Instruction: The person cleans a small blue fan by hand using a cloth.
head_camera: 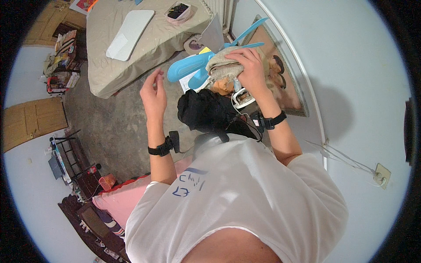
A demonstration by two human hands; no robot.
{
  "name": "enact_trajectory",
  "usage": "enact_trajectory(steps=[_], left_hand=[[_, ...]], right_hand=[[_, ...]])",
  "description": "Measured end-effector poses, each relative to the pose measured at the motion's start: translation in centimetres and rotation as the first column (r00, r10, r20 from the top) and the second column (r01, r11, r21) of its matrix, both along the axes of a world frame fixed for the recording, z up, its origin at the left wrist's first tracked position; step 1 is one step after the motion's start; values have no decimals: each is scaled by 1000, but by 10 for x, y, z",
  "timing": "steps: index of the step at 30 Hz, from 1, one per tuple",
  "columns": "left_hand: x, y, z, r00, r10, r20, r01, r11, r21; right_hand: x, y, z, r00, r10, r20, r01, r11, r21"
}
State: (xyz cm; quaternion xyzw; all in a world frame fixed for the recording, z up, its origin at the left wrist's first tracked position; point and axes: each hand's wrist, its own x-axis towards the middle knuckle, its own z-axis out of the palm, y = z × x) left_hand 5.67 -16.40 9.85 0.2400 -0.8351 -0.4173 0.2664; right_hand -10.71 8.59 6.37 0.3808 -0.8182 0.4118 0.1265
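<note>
My right hand grips a folded beige cloth in front of the middle of a fan with light-blue blades. The cloth hides the fan's hub. One broad blue fan blade reaches left toward my left hand, and narrower-looking blades point up to the right. My left hand is raised beside that broad blade, apart from it, with nothing in it. Its fingers are slightly curled. Below the beige cloth hang an orange-brown cloth and a white looped part with a cord. Black straps circle both wrists.
A beige-covered bed carries a white board and a pink basket of dark items. Against the right wall leans a framed picture. A wall socket holds a plug. Pink bedding lies lower left.
</note>
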Motion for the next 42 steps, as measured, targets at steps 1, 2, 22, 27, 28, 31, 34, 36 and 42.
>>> enact_trajectory(steps=[1, 2, 22, 27, 28, 31, 34, 36, 42], left_hand=[[-3, 5, 13, 1000, 1, 0, -1, 1000, 0], [-6, 10, 24, 999, -43, -13, 43, 999, -27], [15, 26, -77, 930, -182, 319, 209, 976, -54], [6, 41, -124, 895, -300, 330, 216, 939, 270], [2, 43, -130, 887, -332, 320, 217, 913, 345], [-7, 43, -145, 879, -375, 295, 218, 865, 451], [1, 27, -184, 911, -301, 282, 163, 890, 426], [5, 15, -192, 930, -138, 342, 14, 940, 342], [26, -31, -136, 975, 223, -3, -214, 938, 272]], right_hand=[[0, 0, 0, 1000, 1, 0, -1, 1000, 0], [1, 0, 1, 1000, -2, 1, 2, 1000, 2], [3, -2, 5, 1000, -16, 20, 16, 1000, -6], [6, -2, 8, 999, -15, 35, 16, 1000, -25], [6, -1, 8, 999, -10, 49, 11, 1000, -8], [4, 0, 5, 999, -13, 31, 13, 1000, 11], [6, -5, 10, 999, 1, 52, -2, 1000, 10], [5, -3, 9, 999, 1, 51, -1, 1000, -5], [5, 2, 8, 999, -24, 24, 24, 1000, 1]])
